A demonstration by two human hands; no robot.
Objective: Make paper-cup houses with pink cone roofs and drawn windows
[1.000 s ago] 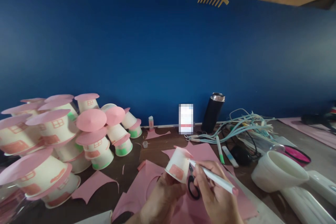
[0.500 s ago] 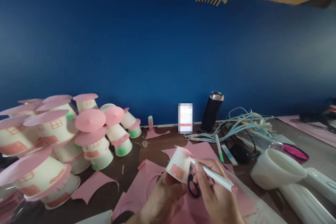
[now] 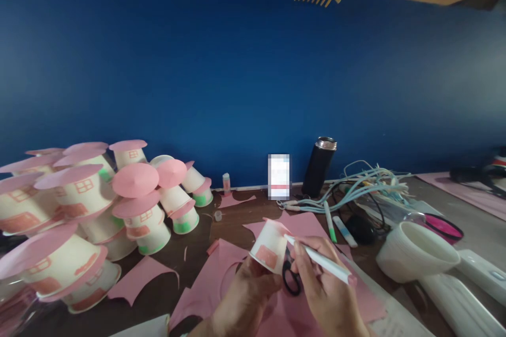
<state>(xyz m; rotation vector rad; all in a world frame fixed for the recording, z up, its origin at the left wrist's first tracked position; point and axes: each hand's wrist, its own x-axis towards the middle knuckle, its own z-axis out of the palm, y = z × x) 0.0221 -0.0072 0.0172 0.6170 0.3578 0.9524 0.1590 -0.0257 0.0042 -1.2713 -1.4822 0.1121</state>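
My left hand point(image 3: 243, 300) grips a white paper cup point(image 3: 270, 246) with a pink roof and a pink drawn door, tilted on its side above pink paper sheets point(image 3: 205, 289). In my right hand point(image 3: 326, 292) is a white marker with a pink end point(image 3: 320, 262), its tip touching the cup's side. Black-handled scissors point(image 3: 291, 278) lie on the pink paper just under the two hands.
A heap of finished cup houses with pink roofs point(image 3: 79, 216) fills the left of the brown table. A black flask point(image 3: 318, 167), a tangle of cables point(image 3: 359, 184), two markers point(image 3: 336, 224), a white bowl point(image 3: 415, 258) and a small glue stick point(image 3: 226, 183) stand behind and right. A blue wall point(image 3: 237, 73) rises behind.
The view has drifted slightly downward and left. Both hands, the cup and the marker stay almost in the same place.
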